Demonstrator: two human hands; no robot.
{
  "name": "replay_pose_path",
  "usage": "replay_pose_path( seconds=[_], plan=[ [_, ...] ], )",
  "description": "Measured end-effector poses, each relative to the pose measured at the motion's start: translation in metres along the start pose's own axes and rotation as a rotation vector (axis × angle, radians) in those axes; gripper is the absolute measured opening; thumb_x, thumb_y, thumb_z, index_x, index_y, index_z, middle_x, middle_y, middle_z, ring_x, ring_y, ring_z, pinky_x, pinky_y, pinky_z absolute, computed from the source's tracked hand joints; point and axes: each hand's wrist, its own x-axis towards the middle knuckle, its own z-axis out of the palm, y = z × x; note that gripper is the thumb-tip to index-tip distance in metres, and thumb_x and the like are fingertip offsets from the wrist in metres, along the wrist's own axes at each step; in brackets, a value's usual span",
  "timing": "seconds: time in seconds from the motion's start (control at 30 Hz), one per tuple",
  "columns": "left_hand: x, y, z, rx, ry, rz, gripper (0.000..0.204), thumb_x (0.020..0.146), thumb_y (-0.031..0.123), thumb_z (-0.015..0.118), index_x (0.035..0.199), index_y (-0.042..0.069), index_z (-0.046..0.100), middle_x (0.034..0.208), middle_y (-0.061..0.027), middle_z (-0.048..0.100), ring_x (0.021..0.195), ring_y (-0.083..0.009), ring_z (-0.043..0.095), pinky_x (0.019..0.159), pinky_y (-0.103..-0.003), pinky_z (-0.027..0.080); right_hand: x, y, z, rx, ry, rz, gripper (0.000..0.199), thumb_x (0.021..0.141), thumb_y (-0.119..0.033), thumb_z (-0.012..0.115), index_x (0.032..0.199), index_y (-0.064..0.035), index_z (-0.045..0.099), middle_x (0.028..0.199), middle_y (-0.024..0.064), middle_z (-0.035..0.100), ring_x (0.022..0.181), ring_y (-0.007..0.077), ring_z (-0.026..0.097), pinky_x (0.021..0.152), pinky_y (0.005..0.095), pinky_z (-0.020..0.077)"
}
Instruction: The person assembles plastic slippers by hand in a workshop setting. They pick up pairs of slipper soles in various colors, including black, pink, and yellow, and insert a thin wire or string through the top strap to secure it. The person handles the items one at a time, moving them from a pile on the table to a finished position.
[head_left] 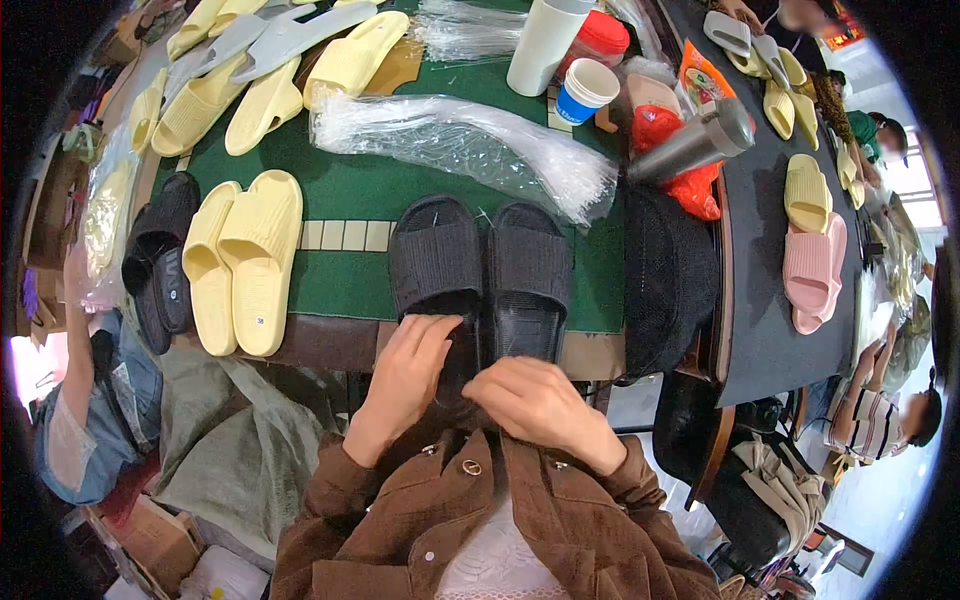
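Observation:
A pair of black slide slippers, the left one [434, 250] and the right one [529, 260], lies side by side at the near edge of the table, toes pointing away. Short clear plastic strands show at the toe ends. My left hand [412, 362] curls over the heel part of the left slipper, gripping its side. Close by, my right hand [540, 400] is closed in a pinch at that same heel; what its fingertips hold is too small to make out. Beyond the slippers lies a clear bag of thin plastic fasteners [470, 145].
Cream slippers [262, 262] and a black pair [172, 250] lie to the left, with more cream and grey slippers [355, 55] behind. A white bottle [545, 45], a paper cup [588, 88] and a steel thermos [690, 142] stand at the back right. Pink slippers [808, 265] rest on another table.

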Motion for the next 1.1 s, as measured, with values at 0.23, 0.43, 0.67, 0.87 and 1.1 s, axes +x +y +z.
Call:
replay_pose_path(
  seconds=[0.23,0.43,0.67,0.87,1.1],
  plan=[
    [0.007,-0.005,0.013,0.160,-0.044,0.064,0.044,0.087,0.004,0.058,0.129,-0.003,0.048,0.125,-0.0192,0.052,0.111,-0.0359,0.052,0.095,-0.044,0.042,-0.007,0.037,-0.007,-0.218,0.098,0.072,0.017,0.076,-0.005,0.061,0.093,-0.0031,0.060,0.099,0.0099,0.061,0.091,0.0276,0.061,0.076,0.0375,0.0507],
    [0.008,-0.014,0.028,0.194,-0.182,-0.033,0.060,0.086,0.017,0.063,0.136,-0.006,0.037,0.132,-0.0264,0.044,0.120,-0.0430,0.045,0.101,-0.047,0.037,-0.005,0.050,0.009,-0.475,0.207,0.146,0.027,0.073,-0.005,0.060,0.100,-0.0030,0.061,0.114,0.0096,0.055,0.098,0.0271,0.058,0.079,0.0378,0.0513],
    [0.017,-0.006,0.035,0.073,-0.095,-0.095,0.063,0.085,0.027,0.066,0.128,-0.011,0.040,0.122,-0.0292,0.048,0.113,-0.0431,0.049,0.095,-0.047,0.040,-0.006,0.061,0.026,-0.409,0.291,0.196,0.031,0.074,-0.002,0.062,0.104,-0.0011,0.061,0.107,0.0117,0.058,0.092,0.0284,0.062,0.077,0.0365,0.0528],
    [0.029,-0.007,0.062,0.205,0.062,-0.143,0.042,0.085,0.033,0.067,0.095,-0.006,0.055,0.086,-0.0216,0.058,0.080,-0.0393,0.059,0.073,-0.047,0.047,-0.011,0.066,0.038,-0.258,0.337,0.331,0.031,0.079,0.003,0.057,0.110,0.0010,0.058,0.111,0.0167,0.059,0.093,0.0360,0.063,0.077,0.0407,0.0541],
    [0.035,-0.015,0.075,0.320,0.189,-0.061,0.033,0.080,0.030,0.066,0.079,-0.001,0.056,0.074,-0.0184,0.057,0.071,-0.0364,0.060,0.062,-0.043,0.049,-0.008,0.069,0.038,-0.240,0.296,0.308,0.034,0.080,0.004,0.055,0.114,0.0024,0.055,0.109,0.0191,0.059,0.095,0.0382,0.062,0.079,0.0425,0.0531]
  ],
)
